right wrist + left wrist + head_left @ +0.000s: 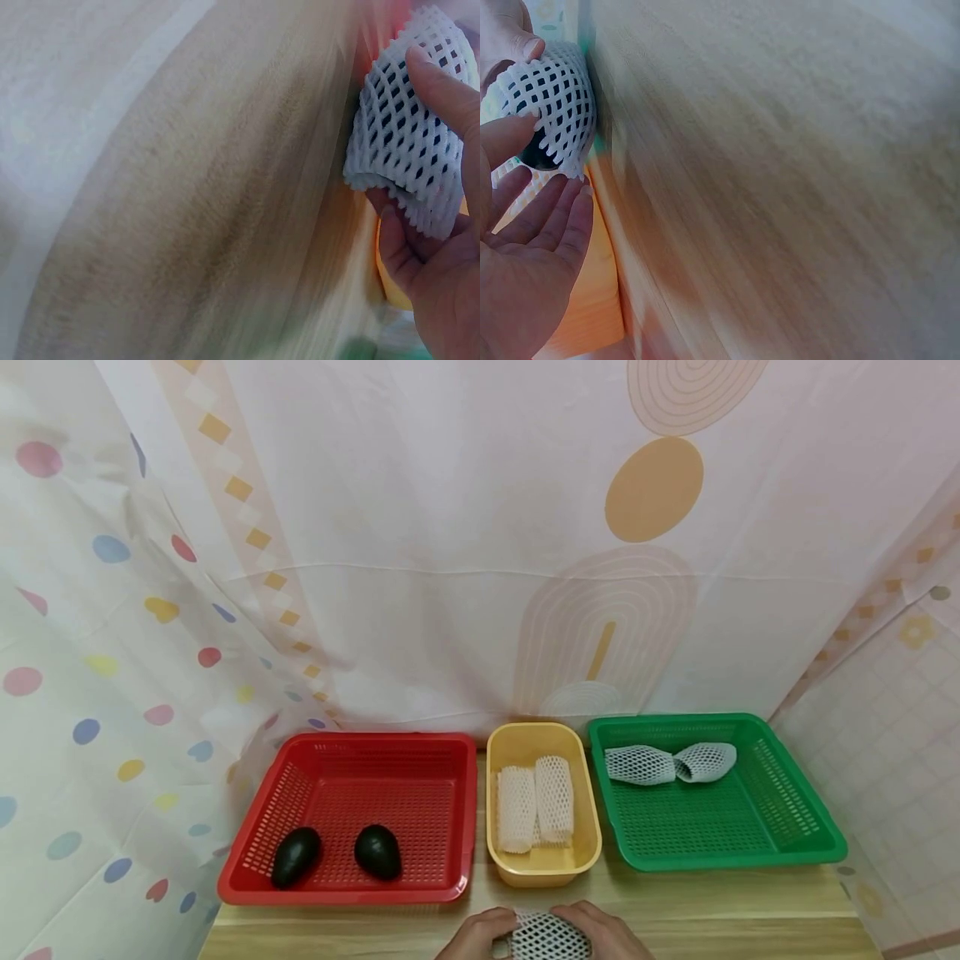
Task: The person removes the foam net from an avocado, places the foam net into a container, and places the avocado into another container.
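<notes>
In the head view, an avocado in a white foam net sleeve [551, 937] lies between my two hands at the bottom edge. My left hand [478, 935] holds the sleeve's left end, its thumb and fingertips at the net's rim. In the left wrist view, the dark skin of the avocado [537, 154] shows at that end, beside my left hand [536, 247]. My right hand [606, 933] grips the other end. Seen from the right wrist, the thumb of my right hand [442, 262] lies along the net sleeve [409, 120] and its fingers curl underneath.
A red basket [348, 893] holds two bare avocados [378, 852] at left. The yellow bin [543, 864] in the middle contains foam net sleeves [517, 810]. In the green basket [720, 860] at right lie two netted pieces [641, 765]. A patterned curtain hangs behind the wooden table [720, 906].
</notes>
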Motion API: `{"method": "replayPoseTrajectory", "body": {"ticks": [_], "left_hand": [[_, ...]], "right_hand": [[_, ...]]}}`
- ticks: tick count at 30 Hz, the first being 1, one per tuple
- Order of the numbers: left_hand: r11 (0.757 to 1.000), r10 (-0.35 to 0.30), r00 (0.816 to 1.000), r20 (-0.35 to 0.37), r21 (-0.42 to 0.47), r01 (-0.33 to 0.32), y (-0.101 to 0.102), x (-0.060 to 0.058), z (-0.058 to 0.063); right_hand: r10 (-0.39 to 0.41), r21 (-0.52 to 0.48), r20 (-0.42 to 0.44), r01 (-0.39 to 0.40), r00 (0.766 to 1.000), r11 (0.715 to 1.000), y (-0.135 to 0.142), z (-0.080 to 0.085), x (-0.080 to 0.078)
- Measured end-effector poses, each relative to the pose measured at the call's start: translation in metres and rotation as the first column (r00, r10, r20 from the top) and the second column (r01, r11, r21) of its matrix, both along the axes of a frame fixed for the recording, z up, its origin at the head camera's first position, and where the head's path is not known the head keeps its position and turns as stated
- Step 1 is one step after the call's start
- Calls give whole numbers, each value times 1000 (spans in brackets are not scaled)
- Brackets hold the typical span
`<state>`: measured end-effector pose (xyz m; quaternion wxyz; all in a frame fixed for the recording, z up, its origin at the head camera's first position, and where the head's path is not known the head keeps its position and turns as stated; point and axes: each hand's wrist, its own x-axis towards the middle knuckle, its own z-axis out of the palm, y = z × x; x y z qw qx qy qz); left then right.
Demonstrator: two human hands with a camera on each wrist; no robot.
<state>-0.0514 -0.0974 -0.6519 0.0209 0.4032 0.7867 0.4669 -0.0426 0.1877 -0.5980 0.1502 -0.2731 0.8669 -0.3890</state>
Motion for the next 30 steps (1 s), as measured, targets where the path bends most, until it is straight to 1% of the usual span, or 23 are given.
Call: {"method": "replayPoseTrajectory", "body": {"ticks": [4,6,10,12,14,17,19,21,24,26,30], "left_hand": [[1000,-8,1000,-18,-15,8,-1,-3,-11],[1000,-8,1000,-12,-28,8,-1,-5,-16],[997,7,999,41,-73,-4,-2,-6,-21],[996,16,998,55,-93,-11,-2,-6,-22],[993,29,997,68,-113,-21,-1,-6,-23],[994,33,996,81,-108,-25,-1,-5,-21],[994,33,996,80,-104,-24,-1,-5,-20],[995,23,995,94,-99,-13,-1,-5,-19],[995,-2,994,113,-98,13,1,-6,-18],[995,-16,990,138,-100,30,2,-6,-19],[993,-19,992,124,-112,33,1,-7,-24]], "right_hand": [[30,-58,5,-30,1000,998,4,-2,-2],[42,-83,3,-41,999,996,5,-3,-4],[60,-154,10,-57,998,986,8,-7,-6],[72,-190,-20,-75,997,979,8,-10,-6],[85,-213,-76,-100,993,972,9,-13,-6],[99,-234,-170,-137,980,962,10,-18,-6],[102,-245,-195,-149,975,958,9,-19,-6],[102,-259,-173,-145,980,955,9,-19,-6],[99,-276,-108,-125,989,953,7,-16,-6],[96,-283,-72,-112,993,953,7,-15,-5],[95,-290,-36,-101,995,952,6,-13,-5]]}}
